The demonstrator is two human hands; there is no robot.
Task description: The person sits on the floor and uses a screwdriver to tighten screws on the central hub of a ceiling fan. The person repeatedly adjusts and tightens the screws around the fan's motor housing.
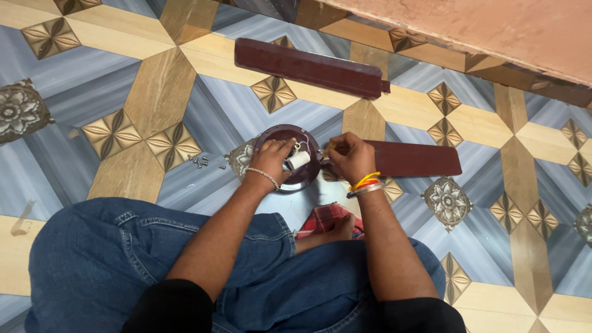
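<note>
My left hand (271, 159) rests curled on the round maroon fan motor housing (290, 157), fingers touching its white cylindrical capacitor (299, 160). My right hand (349, 157), just beside it, pinches a small tool at the housing's edge. Beyond the right hand lies a maroon fan blade (413, 159); farther off, another blade (308, 66). Loose screws (200, 162) sit left of my left hand.

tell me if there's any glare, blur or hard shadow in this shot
Head view: even, soft light; faint sheen on the glossy patterned floor tiles; left hand and right hand on the round maroon fan motor housing look sharp; no hard shadows.
</note>
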